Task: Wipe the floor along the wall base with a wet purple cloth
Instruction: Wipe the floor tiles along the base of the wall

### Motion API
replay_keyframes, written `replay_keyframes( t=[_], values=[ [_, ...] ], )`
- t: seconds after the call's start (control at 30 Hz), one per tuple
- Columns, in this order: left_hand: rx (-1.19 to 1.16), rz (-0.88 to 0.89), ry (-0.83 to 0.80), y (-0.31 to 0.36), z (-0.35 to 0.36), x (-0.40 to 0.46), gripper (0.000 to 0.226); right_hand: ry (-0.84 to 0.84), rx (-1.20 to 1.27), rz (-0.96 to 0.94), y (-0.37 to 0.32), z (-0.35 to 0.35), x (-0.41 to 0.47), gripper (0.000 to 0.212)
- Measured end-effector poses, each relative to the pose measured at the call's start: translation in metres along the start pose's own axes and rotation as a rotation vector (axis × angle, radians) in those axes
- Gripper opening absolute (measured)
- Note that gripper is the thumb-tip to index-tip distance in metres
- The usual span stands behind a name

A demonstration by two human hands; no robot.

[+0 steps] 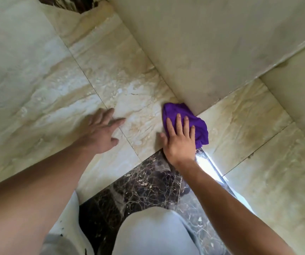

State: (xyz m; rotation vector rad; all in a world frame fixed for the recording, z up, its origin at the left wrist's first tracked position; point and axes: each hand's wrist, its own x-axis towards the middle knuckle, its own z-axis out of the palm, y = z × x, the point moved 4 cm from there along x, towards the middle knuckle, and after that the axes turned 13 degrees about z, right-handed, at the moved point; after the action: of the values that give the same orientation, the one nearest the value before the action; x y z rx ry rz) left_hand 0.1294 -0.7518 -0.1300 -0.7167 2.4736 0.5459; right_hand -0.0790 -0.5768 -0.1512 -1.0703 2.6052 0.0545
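Note:
A crumpled purple cloth (pixel 199 126) lies on the beige marble floor (pixel 126 85), its far edge touching the base of the cream wall (pixel 203 52) near the wall's outer corner. My right hand (pixel 180 140) lies flat on the cloth with fingers spread, pressing it down. Left of it, my left hand (pixel 102 133) rests palm down on the bare floor, fingers apart, holding nothing.
A dark brown veined marble strip (pixel 148 183) runs under my knees (pixel 151 230) in pale trousers. A bright reflective strip (pixel 208 168) glints beside my right forearm. A second wall face (pixel 298 85) stands at the right, past the corner.

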Motion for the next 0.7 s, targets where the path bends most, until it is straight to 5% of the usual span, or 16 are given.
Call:
replay_keyframes(
  t=[0.27, 0.57, 0.7],
  values=[
    [0.015, 0.048, 0.045, -0.019, -0.008, 0.01, 0.085, -0.099, -0.067, 0.115, -0.048, -0.009, 0.02, 0.073],
    [0.087, 0.151, 0.13, -0.032, -0.017, 0.018, 0.084, 0.083, -0.151, -0.249, 0.004, -0.026, 0.022, 0.059],
    [0.076, 0.104, 0.196, -0.058, -0.042, 0.035, 0.092, 0.094, -0.162, -0.243, -0.002, -0.014, 0.036, 0.055]
  ],
)
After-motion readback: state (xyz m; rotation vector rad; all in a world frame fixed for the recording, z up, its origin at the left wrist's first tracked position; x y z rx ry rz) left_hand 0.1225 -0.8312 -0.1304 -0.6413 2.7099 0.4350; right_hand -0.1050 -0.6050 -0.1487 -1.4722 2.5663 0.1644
